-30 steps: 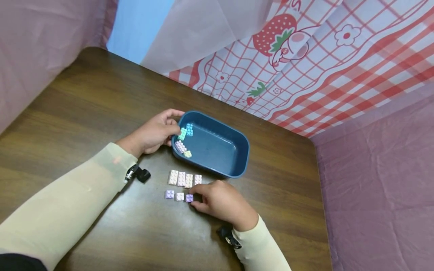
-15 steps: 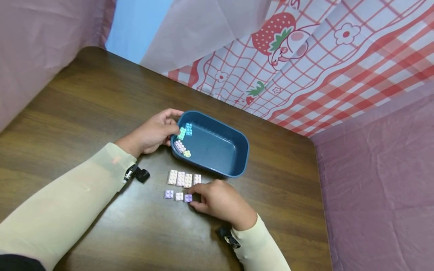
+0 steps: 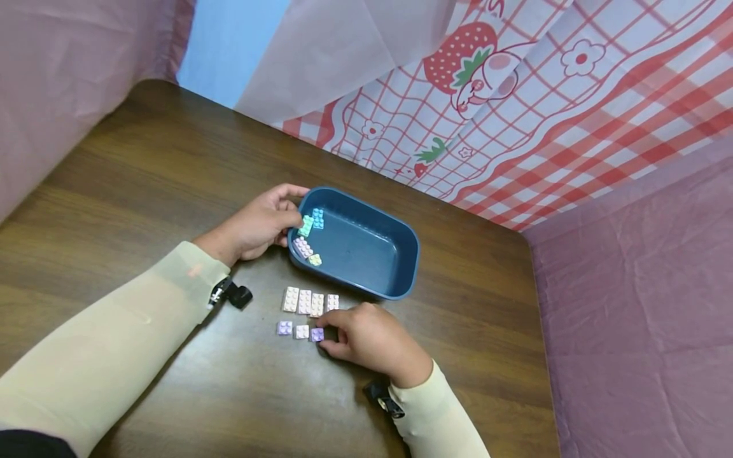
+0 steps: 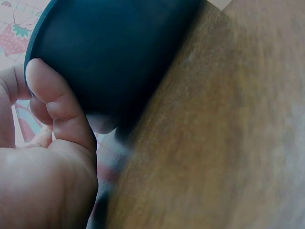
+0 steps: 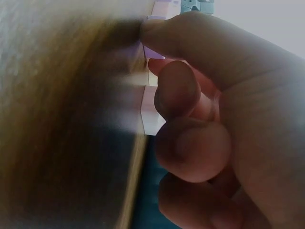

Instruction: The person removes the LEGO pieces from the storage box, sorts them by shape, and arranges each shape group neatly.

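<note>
My left hand (image 3: 258,222) grips the left end of a dark blue plastic bin (image 3: 375,289), thumb at the rim and other fingers round the outside. Bunched at that end inside are a blue toy brick (image 3: 317,218), a mint green brick (image 3: 306,225), a lilac brick (image 3: 302,247) and a small yellow one (image 3: 315,259). On the table, my right hand (image 3: 369,337) pinches a small purple toy brick (image 3: 317,334) between thumb and index finger. This brick ends a row with a whitish brick (image 3: 301,331) and a pale purple brick (image 3: 284,327).
Between that row and the bin stands a second row of longer bricks, among them a cream brick (image 3: 291,299) and a pale pink brick (image 3: 333,301) partly behind my right fingers. A strawberry-print cloth (image 3: 401,140) hangs along the wooden table's (image 3: 229,394) back edge; a mauve cloth (image 3: 624,305) hangs at right.
The head view has shifted very slightly. Both hands, the bin and the bricks otherwise keep their places.
</note>
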A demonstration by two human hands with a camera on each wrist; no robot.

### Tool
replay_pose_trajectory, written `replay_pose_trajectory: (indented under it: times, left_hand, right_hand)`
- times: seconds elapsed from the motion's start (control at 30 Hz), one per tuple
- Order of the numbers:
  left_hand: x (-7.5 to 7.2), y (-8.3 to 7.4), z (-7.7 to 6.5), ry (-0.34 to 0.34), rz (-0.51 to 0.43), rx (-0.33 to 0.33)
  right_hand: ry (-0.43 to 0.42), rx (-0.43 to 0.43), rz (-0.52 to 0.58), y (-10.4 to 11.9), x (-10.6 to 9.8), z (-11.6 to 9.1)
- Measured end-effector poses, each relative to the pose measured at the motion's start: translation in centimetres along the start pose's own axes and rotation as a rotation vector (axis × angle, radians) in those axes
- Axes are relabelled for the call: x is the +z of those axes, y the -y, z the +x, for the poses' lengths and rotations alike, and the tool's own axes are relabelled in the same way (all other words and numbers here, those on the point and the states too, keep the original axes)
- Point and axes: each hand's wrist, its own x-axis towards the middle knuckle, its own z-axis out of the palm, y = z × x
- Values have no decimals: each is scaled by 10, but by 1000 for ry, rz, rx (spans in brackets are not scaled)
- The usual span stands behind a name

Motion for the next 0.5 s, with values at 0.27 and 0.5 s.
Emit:
replay_pose_trajectory:
  times: [0.27,0.5]
  left_hand:
    - [-1,1,0,0,8,-1]
    - [0,1,1,1,0,2]
  right_hand:
    - [-15,-1,-29,0,1,-1]
    - [-47,-41,-18,0,-1,-2]
